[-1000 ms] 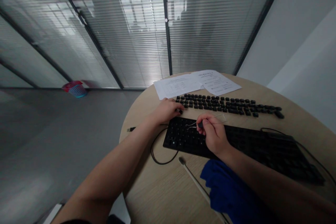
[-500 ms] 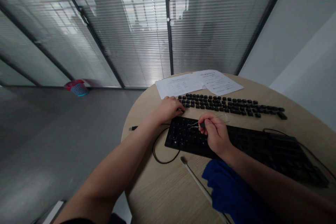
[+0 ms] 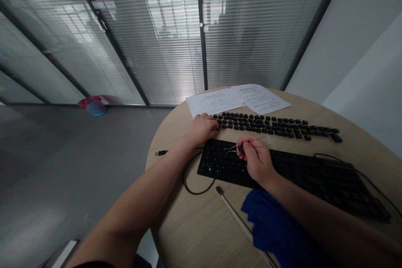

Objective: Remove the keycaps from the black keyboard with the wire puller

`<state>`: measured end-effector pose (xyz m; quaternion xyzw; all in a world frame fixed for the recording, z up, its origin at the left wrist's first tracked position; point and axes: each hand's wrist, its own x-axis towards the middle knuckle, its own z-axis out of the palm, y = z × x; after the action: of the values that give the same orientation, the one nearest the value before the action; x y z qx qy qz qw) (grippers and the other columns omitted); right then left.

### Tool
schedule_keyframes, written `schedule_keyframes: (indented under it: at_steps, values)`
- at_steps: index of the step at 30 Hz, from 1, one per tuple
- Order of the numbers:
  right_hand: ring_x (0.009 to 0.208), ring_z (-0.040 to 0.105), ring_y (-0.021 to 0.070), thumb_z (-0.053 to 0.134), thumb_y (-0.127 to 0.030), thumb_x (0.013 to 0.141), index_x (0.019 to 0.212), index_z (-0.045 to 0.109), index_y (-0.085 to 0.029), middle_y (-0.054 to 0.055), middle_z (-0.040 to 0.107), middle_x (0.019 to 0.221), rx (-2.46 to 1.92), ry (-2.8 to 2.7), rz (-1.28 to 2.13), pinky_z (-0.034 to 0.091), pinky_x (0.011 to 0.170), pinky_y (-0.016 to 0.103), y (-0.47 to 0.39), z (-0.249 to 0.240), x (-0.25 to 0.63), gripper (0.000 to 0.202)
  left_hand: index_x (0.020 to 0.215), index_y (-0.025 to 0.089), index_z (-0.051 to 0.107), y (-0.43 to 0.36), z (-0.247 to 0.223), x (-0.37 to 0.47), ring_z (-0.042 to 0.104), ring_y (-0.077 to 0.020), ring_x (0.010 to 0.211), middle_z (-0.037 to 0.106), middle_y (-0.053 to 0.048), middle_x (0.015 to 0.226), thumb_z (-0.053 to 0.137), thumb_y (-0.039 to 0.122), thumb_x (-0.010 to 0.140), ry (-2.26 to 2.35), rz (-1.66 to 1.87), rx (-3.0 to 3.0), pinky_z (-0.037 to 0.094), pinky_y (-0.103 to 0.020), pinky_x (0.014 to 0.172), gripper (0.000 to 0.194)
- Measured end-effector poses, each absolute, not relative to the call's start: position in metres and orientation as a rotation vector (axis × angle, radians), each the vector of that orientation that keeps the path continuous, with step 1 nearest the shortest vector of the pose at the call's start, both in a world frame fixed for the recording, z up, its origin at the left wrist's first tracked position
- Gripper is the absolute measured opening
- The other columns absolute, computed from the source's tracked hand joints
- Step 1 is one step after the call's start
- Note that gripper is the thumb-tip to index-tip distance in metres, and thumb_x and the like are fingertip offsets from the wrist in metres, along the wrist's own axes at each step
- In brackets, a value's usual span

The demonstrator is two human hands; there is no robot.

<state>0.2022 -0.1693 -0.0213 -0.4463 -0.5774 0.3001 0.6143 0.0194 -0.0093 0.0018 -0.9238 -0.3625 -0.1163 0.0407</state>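
Observation:
My left hand (image 3: 203,127) is at the left end of the rows of loose black keycaps (image 3: 256,124). Its fingers are curled down and closed on a keycap (image 3: 215,128), which is mostly hidden under the fingertips. My right hand (image 3: 256,159) grips a wire keycap puller (image 3: 241,149) by its dark middle. The puller's wire prongs point left above the black keyboard (image 3: 295,171), and its other wire end sticks out behind my fingers. On the keyboard's left part, below the prongs, some keys look bare of caps, though it is dark there.
A toothbrush-like brush (image 3: 234,213) and a blue cloth (image 3: 273,230) lie in front of the keyboard. Printed papers (image 3: 238,99) lie at the table's back edge. A black cable (image 3: 188,186) with a USB plug (image 3: 161,153) is at the left. A basket (image 3: 93,105) stands on the floor.
My left hand has shifted slightly up and left, its fingertips drawing back to the end of the keycap rows. The right hand holds the keycap puller in nearly the same place.

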Motion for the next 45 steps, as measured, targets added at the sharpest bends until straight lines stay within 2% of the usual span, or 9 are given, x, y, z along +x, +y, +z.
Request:
schedule_keyframes:
  at_steps: [6, 10, 14, 16, 23, 29, 32, 36, 45]
  values:
    - [0.054, 0.058, 0.0133, 0.053, -0.029, 0.098, 0.085, 0.07, -0.022, -0.001, 0.064, 0.063, -1.028, -1.313, 0.705, 0.044, 0.05, 0.024, -0.17, -0.02, 0.201, 0.023, 0.101, 0.023, 0.08, -0.011, 0.006, 0.015, 0.063, -0.0304, 0.104, 0.076, -0.009, 0.104, 0.079, 0.028, 0.087, -1.144, -0.487, -2.845, 0.046, -0.042, 0.089, 0.014]
    - [0.053, 0.057, 0.0134, 0.054, -0.03, 0.097, 0.084, 0.068, -0.022, -0.001, 0.064, 0.063, -1.03, -1.271, 0.707, 0.045, 0.049, 0.024, -0.17, -0.018, 0.2, 0.021, 0.099, 0.02, 0.078, -0.016, 0.016, 0.001, 0.065, -0.0258, 0.098, 0.076, -0.009, 0.101, 0.073, 0.025, 0.093, -1.216, -0.685, -2.813, 0.048, -0.039, 0.088, 0.009]
    - [0.054, 0.057, 0.013, 0.053, -0.029, 0.097, 0.085, 0.067, -0.022, -0.001, 0.064, 0.063, -1.035, -1.25, 0.714, 0.044, 0.049, 0.024, -0.169, -0.018, 0.201, 0.02, 0.089, 0.02, 0.075, -0.027, 0.025, -0.013, 0.065, -0.0189, 0.082, 0.075, -0.006, 0.09, 0.066, 0.028, 0.098, -1.35, -1.104, -2.783, 0.048, -0.033, 0.077, 0.015]
    - [0.054, 0.057, 0.0127, 0.052, -0.028, 0.098, 0.086, 0.066, -0.022, -0.002, 0.064, 0.064, -1.039, -1.252, 0.71, 0.044, 0.05, 0.024, -0.169, -0.019, 0.202, 0.019, 0.087, 0.02, 0.074, -0.031, 0.025, -0.015, 0.063, -0.017, 0.076, 0.073, -0.004, 0.084, 0.065, 0.03, 0.099, -1.369, -1.18, -2.803, 0.047, -0.032, 0.073, 0.018]
    - [0.058, 0.06, 0.0121, 0.055, -0.036, 0.102, 0.096, 0.064, -0.022, -0.001, 0.066, 0.073, -1.05, -1.272, 0.733, 0.044, 0.049, 0.023, -0.165, -0.016, 0.203, 0.017, 0.09, 0.02, 0.077, -0.032, 0.02, -0.013, 0.065, -0.0154, 0.074, 0.077, -0.002, 0.084, 0.065, 0.027, 0.095, -1.155, -0.874, -3.205, 0.048, -0.03, 0.072, 0.015]
    - [0.056, 0.062, 0.0124, 0.063, -0.053, 0.097, 0.099, 0.063, -0.022, 0.0, 0.07, 0.074, -1.097, -1.382, 0.95, 0.044, 0.043, 0.021, -0.16, 0.012, 0.212, 0.031, 0.1, 0.021, 0.079, -0.027, 0.02, -0.022, 0.068, -0.0169, 0.077, 0.079, -0.002, 0.089, 0.064, 0.03, 0.092, -1.148, -0.518, -3.411, 0.048, -0.03, 0.073, 0.019]
    - [0.053, 0.06, 0.012, 0.061, -0.047, 0.099, 0.089, 0.065, -0.021, 0.0, 0.07, 0.068, -1.126, -1.594, 1.07, 0.044, 0.044, 0.022, -0.163, 0.026, 0.222, 0.028, 0.104, 0.02, 0.078, -0.027, 0.021, -0.024, 0.067, -0.0185, 0.078, 0.079, -0.003, 0.091, 0.065, 0.036, 0.093, -1.188, -0.332, -3.458, 0.047, -0.03, 0.071, 0.024]
    - [0.054, 0.058, 0.0128, 0.062, -0.034, 0.098, 0.085, 0.068, -0.022, -0.002, 0.067, 0.063, -1.177, -1.89, 0.976, 0.041, 0.049, 0.024, -0.169, 0.028, 0.229, 0.02, 0.112, 0.019, 0.076, -0.027, 0.019, -0.025, 0.066, -0.02, 0.077, 0.076, -0.004, 0.091, 0.068, 0.043, 0.09, -1.219, -0.204, -3.475, 0.046, -0.031, 0.069, 0.034]
    - [0.057, 0.058, 0.0146, 0.059, -0.034, 0.101, 0.086, 0.067, -0.023, -0.002, 0.067, 0.065, -1.209, -2.012, 0.89, 0.04, 0.054, 0.027, -0.167, 0.016, 0.231, 0.021, 0.105, 0.02, 0.069, -0.027, 0.017, -0.024, 0.061, -0.0186, 0.07, 0.069, 0.0, 0.078, 0.072, 0.042, 0.085, -1.185, -0.202, -3.515, 0.04, -0.029, 0.063, 0.03]
